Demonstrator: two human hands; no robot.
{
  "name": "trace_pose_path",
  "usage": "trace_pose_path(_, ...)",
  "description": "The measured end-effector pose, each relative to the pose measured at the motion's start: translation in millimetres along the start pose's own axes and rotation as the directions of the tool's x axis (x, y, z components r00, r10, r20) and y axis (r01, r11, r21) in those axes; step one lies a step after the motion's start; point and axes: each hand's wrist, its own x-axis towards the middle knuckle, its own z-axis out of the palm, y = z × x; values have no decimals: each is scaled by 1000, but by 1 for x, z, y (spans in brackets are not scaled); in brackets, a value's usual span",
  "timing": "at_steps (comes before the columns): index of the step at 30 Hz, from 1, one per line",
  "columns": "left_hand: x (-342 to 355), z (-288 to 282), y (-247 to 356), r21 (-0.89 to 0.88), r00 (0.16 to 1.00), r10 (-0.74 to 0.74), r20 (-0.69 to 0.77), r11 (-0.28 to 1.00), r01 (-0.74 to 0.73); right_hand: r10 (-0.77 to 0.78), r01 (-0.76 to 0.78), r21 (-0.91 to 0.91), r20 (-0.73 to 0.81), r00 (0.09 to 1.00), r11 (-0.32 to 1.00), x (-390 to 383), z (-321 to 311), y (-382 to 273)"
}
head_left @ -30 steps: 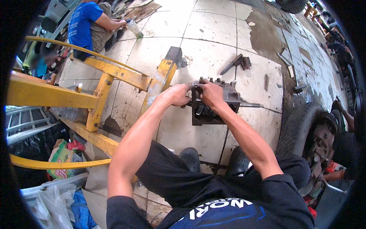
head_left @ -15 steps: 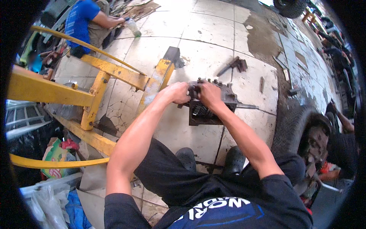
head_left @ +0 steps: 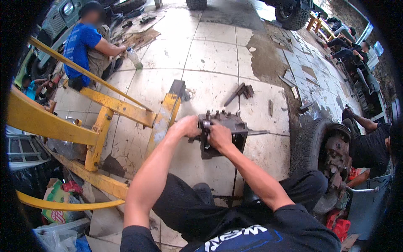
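A dark, greasy metal gearbox casing (head_left: 228,122) stands on the tiled floor in front of my feet, with studs or bolts along its top and an open side facing me. At its left end is a shiny round metal part (head_left: 206,124), partly covered by my fingers. My left hand (head_left: 188,126) is closed at the outer side of that end, its fingertips hidden. My right hand (head_left: 219,135) reaches over the casing's near edge with its fingers curled against the round part. A thin rod (head_left: 258,132) extends from behind the casing to the right.
A yellow steel frame (head_left: 121,108) stands at my left. Loose dark metal pieces (head_left: 235,94) lie beyond the casing. At right are a large tyre (head_left: 310,147) and an axle hub (head_left: 337,153), with a person's arm (head_left: 364,175) beside it. A person in blue (head_left: 79,46) crouches far left, holding a bottle (head_left: 134,58).
The view has tilted up, so the scene sits lower in it and more of the background shows. Both hands stay at the casing's left end, and the round part shows more plainly between them.
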Motion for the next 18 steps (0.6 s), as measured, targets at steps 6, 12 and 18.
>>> trace_pose_path(6, 1, -20, 17, -93, 997, -16, 69, 995, 23, 4, -4, -139, 2, 1000, 990, 46, 13, 25)
trace_pose_path(12, 9, -2, -14, -103, 999, 41, 20, 994, -38, -52, 49, -98, -28, 998, 994, 11, -1, -6)
trace_pose_path(18, 8, -7, -9, -132, 995, -46, 90, 990, 58, -17, 18, -65, 9, 1000, 998, 23, 1, 0)
